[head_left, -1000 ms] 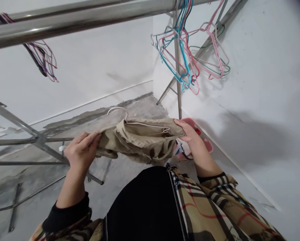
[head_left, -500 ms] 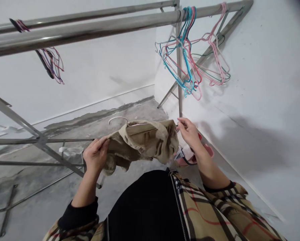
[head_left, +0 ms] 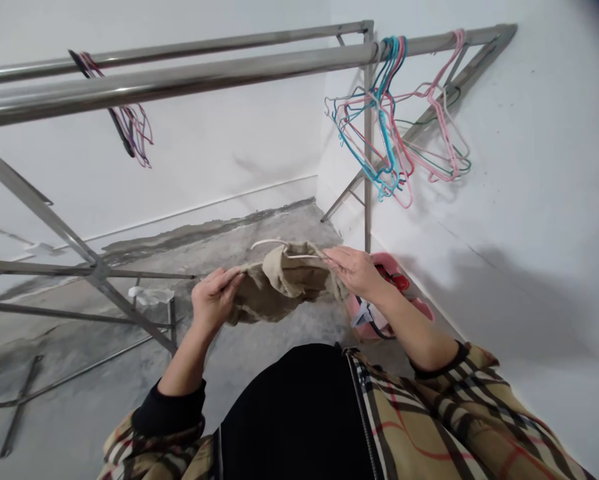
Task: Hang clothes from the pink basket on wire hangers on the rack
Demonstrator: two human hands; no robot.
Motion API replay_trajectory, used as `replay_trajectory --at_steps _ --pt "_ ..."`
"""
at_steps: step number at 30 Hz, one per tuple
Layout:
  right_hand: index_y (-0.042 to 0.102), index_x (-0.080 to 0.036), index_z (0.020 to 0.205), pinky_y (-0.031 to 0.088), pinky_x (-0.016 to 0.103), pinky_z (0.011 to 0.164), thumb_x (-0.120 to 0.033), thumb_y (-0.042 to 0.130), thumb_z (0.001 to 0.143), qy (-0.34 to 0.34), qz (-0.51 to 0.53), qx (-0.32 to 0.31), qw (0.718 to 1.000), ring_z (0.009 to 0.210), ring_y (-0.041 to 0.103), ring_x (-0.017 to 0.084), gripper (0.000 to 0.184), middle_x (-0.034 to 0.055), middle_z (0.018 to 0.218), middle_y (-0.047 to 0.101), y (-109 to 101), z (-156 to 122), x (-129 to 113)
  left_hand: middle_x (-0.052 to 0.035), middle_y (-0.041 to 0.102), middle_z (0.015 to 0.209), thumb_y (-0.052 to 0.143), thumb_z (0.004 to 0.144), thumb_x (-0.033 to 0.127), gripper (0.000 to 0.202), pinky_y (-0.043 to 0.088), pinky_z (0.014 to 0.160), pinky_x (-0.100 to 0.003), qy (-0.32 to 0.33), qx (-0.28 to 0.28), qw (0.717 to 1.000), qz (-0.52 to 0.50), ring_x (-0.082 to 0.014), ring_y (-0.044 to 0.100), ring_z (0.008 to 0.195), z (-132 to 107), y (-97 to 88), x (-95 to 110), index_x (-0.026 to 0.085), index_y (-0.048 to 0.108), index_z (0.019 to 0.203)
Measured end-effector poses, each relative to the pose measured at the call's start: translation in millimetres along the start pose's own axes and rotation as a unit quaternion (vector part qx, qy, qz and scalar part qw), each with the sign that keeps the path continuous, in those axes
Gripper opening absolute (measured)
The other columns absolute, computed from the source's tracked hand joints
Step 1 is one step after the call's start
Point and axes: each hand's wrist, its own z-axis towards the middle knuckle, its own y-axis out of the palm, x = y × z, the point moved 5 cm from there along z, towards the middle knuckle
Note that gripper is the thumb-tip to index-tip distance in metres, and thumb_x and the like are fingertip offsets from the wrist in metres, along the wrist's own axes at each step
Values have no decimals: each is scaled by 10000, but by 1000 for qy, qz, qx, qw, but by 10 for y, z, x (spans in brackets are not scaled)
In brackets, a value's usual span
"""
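Note:
A khaki top (head_left: 264, 293) hangs in front of my waist, spread between both hands. Inside its neck opening runs a pale wire hanger (head_left: 302, 256), whose hook sticks out above the fabric toward the back. My left hand (head_left: 214, 297) is closed on the left shoulder of the top, thumb and fingers pinching the cloth. On the other side, my right hand (head_left: 354, 270) is closed around the right shoulder, next to the hanger's arm. The lower part of the top bunches in folds below, and the fingertips of the right hand are partly hidden by the cloth.
Two metal rails of a drying rack (head_left: 194, 83) cross above my hands. Blue and pink hangers (head_left: 392, 120) hang at the right, dark and purple ones (head_left: 129, 130) at the left. Beneath my right forearm stands a pink basin (head_left: 367, 328) with items inside. Crossed rack legs (head_left: 97, 272) stand left.
My right hand has moved inward from the garment's outer edge to grip its shoulder near the hanger. The top has bunched narrower, and my left hand keeps its hold.

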Motion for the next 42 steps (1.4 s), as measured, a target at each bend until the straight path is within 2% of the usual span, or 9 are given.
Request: replay_trajectory --at_steps 7,13,18,25,27,32,35,38,42 --pt "749 -225 948 517 330 783 -532 458 928 18 88 -26 996 814 673 215 424 62 809 725 -33 129 -245 -33 651 682 521 885 416 315 451 630 -225 5 -58 998 -10 -138 592 646 18 109 -28 211 757 925" --pt "715 -169 1049 512 253 690 -418 491 944 51 69 55 995 761 678 169 351 50 890 743 -292 27 -34 -52 737 900 550 878 401 279 508 767 -266 -7 -10 1000 -1 -175 663 813 60 -121 -455 218 746 954" --pt "716 -180 1049 522 263 724 -434 503 938 80 91 45 992 818 683 180 349 38 926 745 -252 -23 41 -72 740 893 528 878 406 315 516 762 -295 -132 114 985 3 -190 668 802 66 -278 -728 171 735 908" --pt "702 -159 959 471 248 689 -461 501 926 130 144 30 981 744 623 154 364 10 796 687 -177 12 13 -70 695 948 551 862 388 288 501 752 -287 -9 -62 995 -72 -180 633 830 40 151 -303 202 712 1010" --pt "675 -161 843 438 241 657 -471 498 924 132 165 21 977 692 569 136 366 -3 726 625 -175 22 -4 -74 679 921 517 885 372 275 497 767 -304 -11 -38 998 -55 -189 624 837 63 172 -286 210 715 985" --pt "520 -176 662 342 226 579 -500 490 919 161 234 30 958 604 408 100 415 -33 616 430 -40 64 -50 -125 601 1170 578 857 325 278 417 983 -417 -56 202 978 7 -254 546 1120 91 -8 -105 193 666 1085" --pt "517 -182 677 358 232 596 -547 468 917 162 257 26 952 627 409 110 440 -23 637 441 147 115 -150 -89 649 1001 579 871 350 258 486 848 -334 -54 120 981 -144 -192 617 907 74 189 246 182 667 1047" --pt "617 -175 797 428 255 682 -589 434 920 137 274 -33 951 695 479 131 469 1 716 549 340 171 -306 -43 659 840 599 863 424 351 512 721 -280 -126 -52 922 -362 -146 612 728 29 555 548 189 643 1122" --pt "685 -180 1013 478 312 842 -619 410 919 131 330 -107 929 847 588 166 527 34 880 670 417 172 -353 18 595 708 693 789 451 333 507 626 -211 -244 -58 810 -531 -88 561 620 44 734 578 187 656 987"
